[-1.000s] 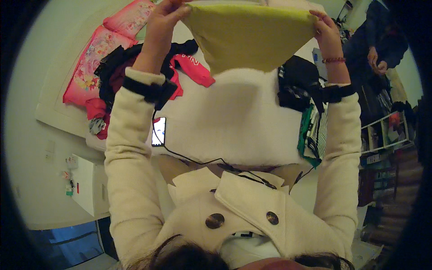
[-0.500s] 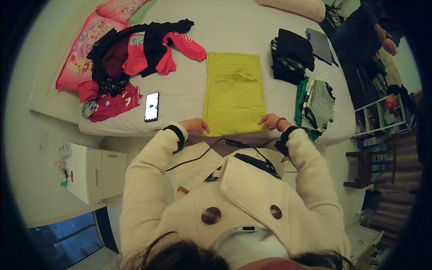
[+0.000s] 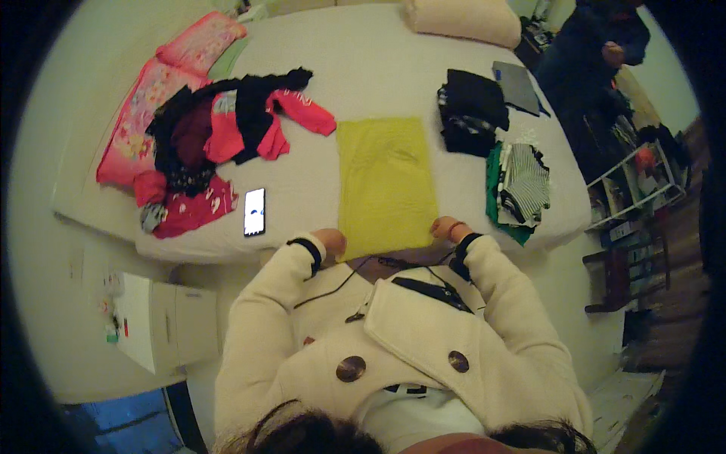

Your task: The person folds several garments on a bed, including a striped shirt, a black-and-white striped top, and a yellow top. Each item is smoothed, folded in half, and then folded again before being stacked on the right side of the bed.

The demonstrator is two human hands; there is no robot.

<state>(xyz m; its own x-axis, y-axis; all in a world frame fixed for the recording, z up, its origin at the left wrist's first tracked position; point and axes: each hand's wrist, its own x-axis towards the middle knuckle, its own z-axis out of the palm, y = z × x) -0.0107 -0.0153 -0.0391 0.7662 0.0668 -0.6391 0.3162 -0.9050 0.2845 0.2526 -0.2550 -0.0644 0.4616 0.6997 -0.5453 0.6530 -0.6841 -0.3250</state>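
Note:
A yellow-green folded cloth [image 3: 387,185] lies flat on the bed in front of me, its near edge at the edge of the bed. My left hand [image 3: 330,240] is closed at its near left corner, the fingertips partly hidden. At the near right corner, my right hand [image 3: 446,228] pinches the edge, a reddish bracelet round its wrist. A lit phone [image 3: 255,213] rests on the sheet to the left of the cloth.
Rumpled black and red clothes [image 3: 253,113] lie at left by pink floral pillows [image 3: 136,129]. Folded dark clothes [image 3: 473,110], a striped pile [image 3: 525,181] and a grey flat item [image 3: 516,87] are at right. Another person [image 3: 586,57] stands beyond the bed. A white cabinet [image 3: 162,318] stands left.
My view has tilted, so the bed and the things on it appear lower. Both hands stay at the cloth's near corners. The other person's hands and body have shifted.

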